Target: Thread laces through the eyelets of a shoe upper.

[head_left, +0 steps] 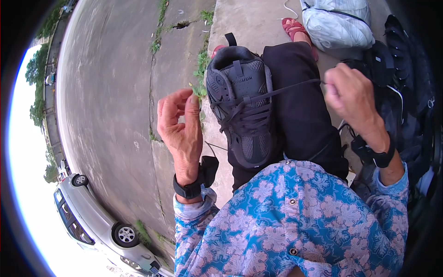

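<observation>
Black sneaker [242,111]: rests on the person's left thigh, between both hands, long axis running away from the body. Right hand [350,94]: pinched shut on a taut black shoelace [295,86] drawn rightward. Left hand [180,122]: half-open, empty, just beside the shoe, equally near.

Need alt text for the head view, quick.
A dark grey shoe rests on the person's lap while the right hand pulls one black lace taut to the side. The left hand is raised beside the shoe, fingers curled, holding nothing visible.
</observation>
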Demonstrator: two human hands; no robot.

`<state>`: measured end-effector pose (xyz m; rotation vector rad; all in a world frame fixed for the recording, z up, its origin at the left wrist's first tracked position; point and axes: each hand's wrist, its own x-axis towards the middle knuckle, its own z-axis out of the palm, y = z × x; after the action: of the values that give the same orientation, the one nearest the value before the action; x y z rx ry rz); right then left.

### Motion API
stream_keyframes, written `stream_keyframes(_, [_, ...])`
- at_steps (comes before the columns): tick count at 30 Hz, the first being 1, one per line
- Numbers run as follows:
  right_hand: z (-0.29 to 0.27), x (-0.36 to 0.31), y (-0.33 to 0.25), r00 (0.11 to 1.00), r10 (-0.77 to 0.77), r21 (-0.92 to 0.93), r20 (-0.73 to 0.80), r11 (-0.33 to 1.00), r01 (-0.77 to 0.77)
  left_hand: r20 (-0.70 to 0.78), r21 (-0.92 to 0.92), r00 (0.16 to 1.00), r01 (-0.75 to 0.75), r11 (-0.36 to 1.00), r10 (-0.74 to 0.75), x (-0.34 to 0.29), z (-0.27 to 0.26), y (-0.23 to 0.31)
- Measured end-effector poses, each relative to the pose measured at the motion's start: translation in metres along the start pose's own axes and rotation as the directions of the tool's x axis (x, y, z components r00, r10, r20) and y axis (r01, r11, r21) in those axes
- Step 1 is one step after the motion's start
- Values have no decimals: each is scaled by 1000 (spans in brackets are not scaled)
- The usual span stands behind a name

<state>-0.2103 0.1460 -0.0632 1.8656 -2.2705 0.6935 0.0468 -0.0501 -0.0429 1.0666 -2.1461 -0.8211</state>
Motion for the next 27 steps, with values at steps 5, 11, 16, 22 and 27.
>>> stream_keyframes(5, [-40, -68, 95, 893, 425, -171, 148, 900, -400, 27, -20, 999, 28, 999, -27, 19, -14, -12])
stream_keyframes(11, [5, 3, -1, 999, 42, 304, -24, 952, -32, 268, -125, 960, 114, 986, -77, 15, 9, -1])
stream_keyframes(16, [31, 16, -29, 995, -74, 272, -60, 958, 88, 365, -171, 915, 246, 954, -170, 9, 15, -10])
stream_keyframes(22, [-17, -38, 98, 985, 160, 98, 71, 981, -166, 348, -132, 855, 450, 883, -384, -1, 2, -23])
stream_keyframes(27, [-37, -98, 143, 870, 426, 182, 247, 862, -473, 529, -152, 639, 718, 679, -558, -3, 1, -34])
